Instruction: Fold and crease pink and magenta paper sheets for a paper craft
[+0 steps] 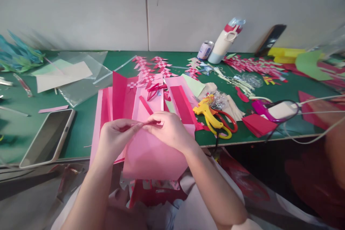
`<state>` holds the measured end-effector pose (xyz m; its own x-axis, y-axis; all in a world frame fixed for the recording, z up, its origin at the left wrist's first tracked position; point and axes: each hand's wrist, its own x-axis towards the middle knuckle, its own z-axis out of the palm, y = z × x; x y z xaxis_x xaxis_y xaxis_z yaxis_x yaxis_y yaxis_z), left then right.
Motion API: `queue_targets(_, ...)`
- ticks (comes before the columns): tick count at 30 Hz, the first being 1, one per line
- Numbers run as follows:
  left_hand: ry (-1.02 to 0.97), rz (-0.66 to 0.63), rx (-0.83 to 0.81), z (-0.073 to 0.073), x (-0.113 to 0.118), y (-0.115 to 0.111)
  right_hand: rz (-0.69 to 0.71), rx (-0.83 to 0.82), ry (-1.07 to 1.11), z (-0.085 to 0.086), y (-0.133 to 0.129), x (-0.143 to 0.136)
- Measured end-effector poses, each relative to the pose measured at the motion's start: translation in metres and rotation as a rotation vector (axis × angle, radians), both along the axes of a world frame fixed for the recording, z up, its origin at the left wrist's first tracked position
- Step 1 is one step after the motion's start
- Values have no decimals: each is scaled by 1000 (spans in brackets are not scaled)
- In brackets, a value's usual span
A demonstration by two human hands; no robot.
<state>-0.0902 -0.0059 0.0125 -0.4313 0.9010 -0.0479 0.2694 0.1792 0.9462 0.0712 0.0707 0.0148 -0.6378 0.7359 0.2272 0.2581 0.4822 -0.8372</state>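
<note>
My left hand (115, 136) and my right hand (168, 129) meet over the pink sheets, fingertips pressed together. Between them they pinch a narrow pink paper strip (145, 123), mostly covered by the fingers. Beneath lies a large light pink paper sheet (159, 158), hanging a little past the table's front edge. Dark pink folded paper (122, 97) stands up behind my left hand. A loose dark pink strip (146, 105) and a looped strip (155, 91) lie just beyond my fingers.
Woven paper chains (147, 68) lie behind the sheets. To the right are a yellow-handled tool (208, 113), orange-handled scissors (229, 118), a can (205, 50), a bottle (225, 41) and a cabled white adapter (283, 109). A phone (50, 136) lies left. Someone's arm (335, 143) shows far right.
</note>
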Motion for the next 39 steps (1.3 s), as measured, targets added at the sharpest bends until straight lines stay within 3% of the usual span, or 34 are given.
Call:
queue_targets(4,59,-4,4,0,0,-1,-2,112,-47,2,-1,0)
queue_targets(9,-25,24,-2,2,-12,-2,-5,172,-51,1,4,5)
queue_targets(18,-151,173,-5,10,-31,-4,-5,128,-75,0,15,22)
queue_targets(25,-123,178,23,14,-40,-5,-32,108,-66,-2,26,37)
queue_targets(30,-18,194,53,24,-40,-13,-59,134,-105,13,26,50)
queue_targets(34,0,203,101,38,-36,-18,-59,261,-116,31,20,57)
queue_targets(39,142,93,252,69,-40,-6,-127,526,-114,58,26,55)
